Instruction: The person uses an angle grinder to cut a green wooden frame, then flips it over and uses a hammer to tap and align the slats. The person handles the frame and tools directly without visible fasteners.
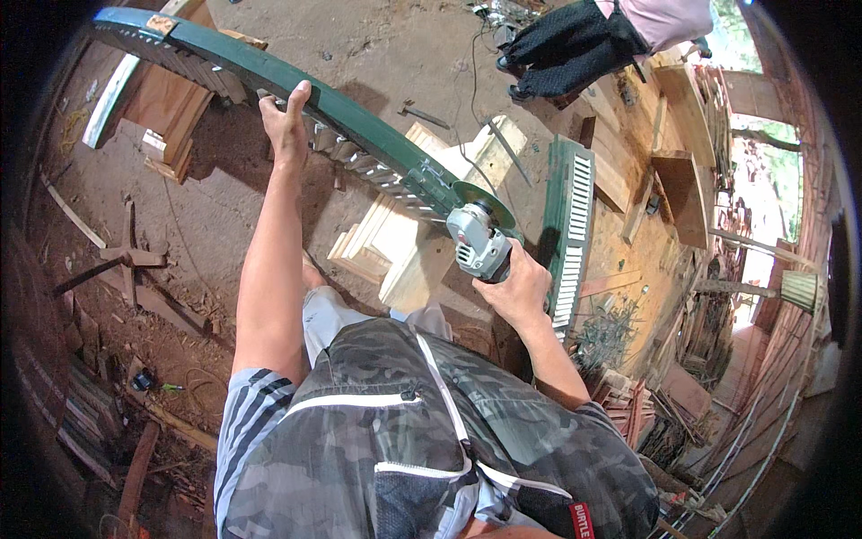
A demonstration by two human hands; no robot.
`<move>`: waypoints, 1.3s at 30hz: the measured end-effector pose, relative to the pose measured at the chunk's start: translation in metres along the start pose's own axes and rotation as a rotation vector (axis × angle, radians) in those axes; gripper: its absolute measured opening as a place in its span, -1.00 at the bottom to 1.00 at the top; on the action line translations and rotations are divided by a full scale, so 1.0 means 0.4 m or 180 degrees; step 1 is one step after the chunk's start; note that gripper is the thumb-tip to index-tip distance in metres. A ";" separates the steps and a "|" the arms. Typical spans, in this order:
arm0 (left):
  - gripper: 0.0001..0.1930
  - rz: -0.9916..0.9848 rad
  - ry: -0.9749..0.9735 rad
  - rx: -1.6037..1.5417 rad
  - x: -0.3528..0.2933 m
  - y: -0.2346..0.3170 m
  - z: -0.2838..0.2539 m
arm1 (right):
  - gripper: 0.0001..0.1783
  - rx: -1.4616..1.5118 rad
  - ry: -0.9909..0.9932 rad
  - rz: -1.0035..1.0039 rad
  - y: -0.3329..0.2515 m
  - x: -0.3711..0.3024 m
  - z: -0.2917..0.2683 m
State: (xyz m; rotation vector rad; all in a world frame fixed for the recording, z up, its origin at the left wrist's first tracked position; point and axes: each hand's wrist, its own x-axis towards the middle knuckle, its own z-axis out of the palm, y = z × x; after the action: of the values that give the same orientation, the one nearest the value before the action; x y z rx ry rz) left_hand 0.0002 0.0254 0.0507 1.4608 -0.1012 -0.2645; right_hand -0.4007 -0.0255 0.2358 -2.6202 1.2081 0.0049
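Note:
A long green-painted wooden beam point(359, 131) runs from the far left toward the middle, with a slatted underside. My left hand point(286, 121) grips the beam's near edge, thumb up on its side. In my right hand point(521, 286) is a grey angle grinder point(479, 241), fingers wrapped round its body. The grinder's disc point(486, 202) is at the beam's right end; whether it touches the wood I cannot tell. Below the beam, pale stacked wooden mouldings point(386, 235) stand on the ground.
A second green slatted piece point(567, 225) stands to the right. Someone in dark trousers point(575, 47) is at the far right. A cord point(473, 76) crosses the dirt floor point(359, 45). Wooden boards point(680, 193) lie at right, and a wooden cross-shaped stand point(130, 259) at left.

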 end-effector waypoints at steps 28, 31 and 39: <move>-0.28 -0.0006 0.0058 -0.0483 -0.009 0.006 0.008 | -0.21 0.0044 -0.0003 0.0028 -0.006 0.017 0.003; -0.29 -0.0062 0.0078 -0.0642 -0.018 0.019 0.016 | -0.21 0.0028 -0.0053 0.0036 -0.009 0.019 -0.001; -0.30 -0.0049 0.0090 -0.0452 -0.018 0.021 0.012 | -0.33 0.0132 -0.0157 0.0221 -0.019 0.024 -0.008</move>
State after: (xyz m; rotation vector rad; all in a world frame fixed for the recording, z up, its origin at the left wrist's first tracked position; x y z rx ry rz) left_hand -0.0070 0.0231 0.0601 1.3241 -0.0474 -0.2584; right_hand -0.3891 -0.0287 0.2397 -2.5265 1.2681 0.0565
